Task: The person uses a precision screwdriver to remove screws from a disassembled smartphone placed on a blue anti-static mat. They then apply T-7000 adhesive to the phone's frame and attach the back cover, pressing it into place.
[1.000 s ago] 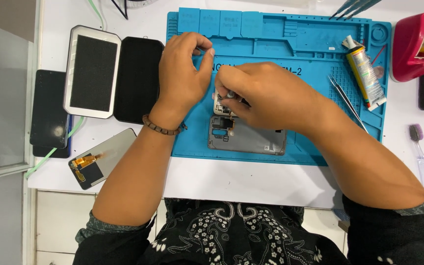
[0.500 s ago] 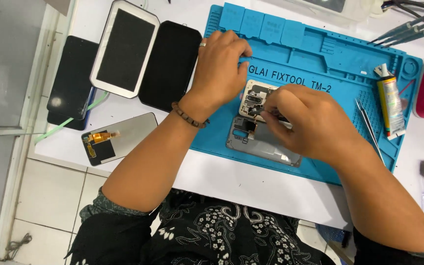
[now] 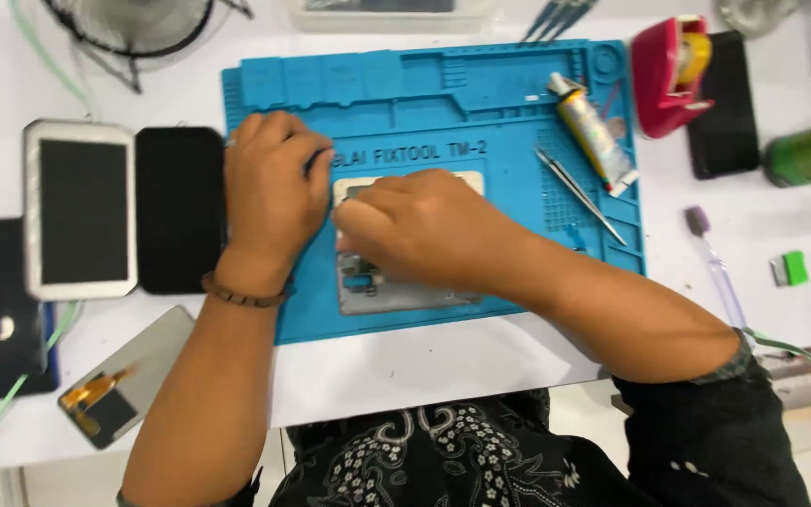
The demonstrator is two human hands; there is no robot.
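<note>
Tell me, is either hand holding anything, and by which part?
Both hands rest on the opened phone on the blue mat: the left hand at its top-left corner, the right hand over its middle. Whether either grips a tool or part cannot be told.

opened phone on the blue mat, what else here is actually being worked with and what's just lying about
In hand:
- opened phone
- left hand and right hand on it
- blue mat under it

Lying about:
- tweezers
- glue tube
- white phone
- black screen panel
- loose display
- pink tape dispenser
- toothbrush
</note>
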